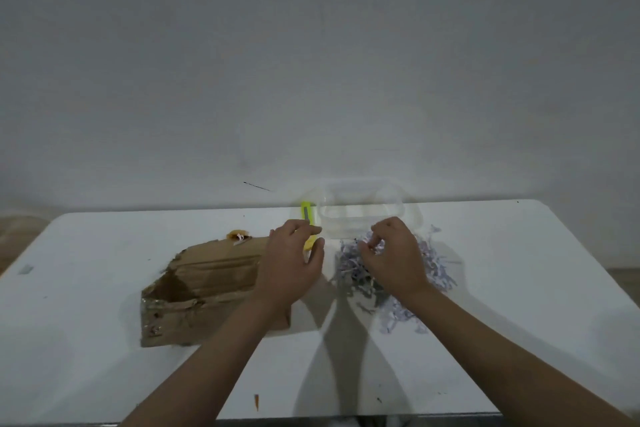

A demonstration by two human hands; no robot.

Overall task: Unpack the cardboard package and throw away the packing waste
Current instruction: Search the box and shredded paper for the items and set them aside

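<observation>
Cardboard box (207,284) is lying on its side on the white table (86,340), left of centre, w/ its torn open end facing the near-left corner. A crumpled bit of yellowish tape (239,236) is sitting at the box's far top edge.

Left hand (289,263) is hovering over the box's right end, palm down, fingers loosely spread and slightly bent, thumb pointing right; it's not gripping anything that can be made out. Left forearm is crossing over the box's near-right corner.

Shredded paper filler (433,270), white/lilac, is sitting in a loose heap to the right of the box, apart from it, w/ a strip of bare table between. Right hand (394,256) is sitting directly over that heap, fingers curled down into the strands and pinching some at the tips. Strands are sticking out on the hand's far, right and near sides.

Hands are apart, side by side, approx. level w/ each other.

Clear plastic container (363,211) is standing just beyond both hands, near the table's far edge, touching or almost touching the far side of the shred heap. Yellow-green utility knife (306,215) is lying just left of the container, its near end hidden behind the left hand's fingers.
</observation>
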